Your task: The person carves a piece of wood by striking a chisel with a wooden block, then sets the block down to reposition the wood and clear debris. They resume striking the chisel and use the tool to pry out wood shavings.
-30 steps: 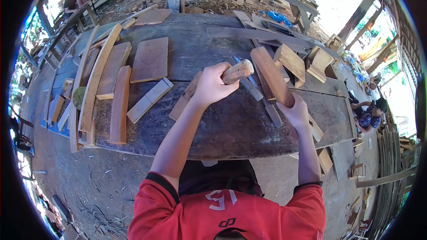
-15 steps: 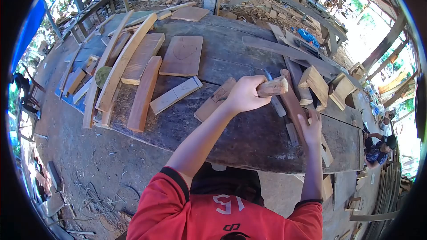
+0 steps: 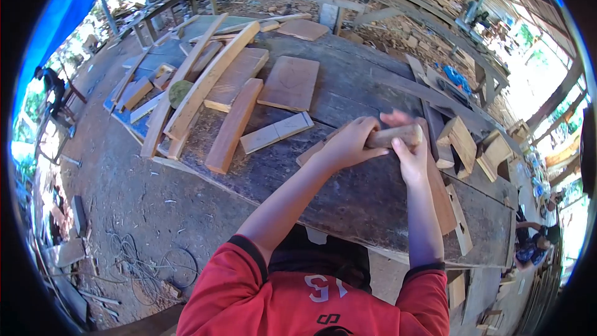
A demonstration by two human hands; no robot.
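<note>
A round wooden stick point(image 3: 387, 137) lies across both hands above the workbench. My left hand point(image 3: 356, 141) is closed around its left part. My right hand point(image 3: 415, 155) is at the other end, its thumb against the stick and its blurred fingers on the far side. Beneath my right forearm, a reddish-brown wooden bar point(image 3: 440, 202) slants along the bench. Partly hidden behind my left hand is a flat brown board point(image 3: 311, 153). A pale block with a line across it point(image 3: 278, 132) rests left of my left hand.
Curved wooden pieces point(image 3: 214, 81) and flat boards point(image 3: 290, 84) lie on the bench's left side. Angled wood blocks point(image 3: 461, 144) stand at the right. Coiled cable point(image 3: 140, 270) is on the floor. One person point(image 3: 532, 242) is low at the right; others are farther back.
My right hand has left the reddish-brown bar and come up to the stick's end. The stick sits slightly lower between my hands, and the view has shifted left.
</note>
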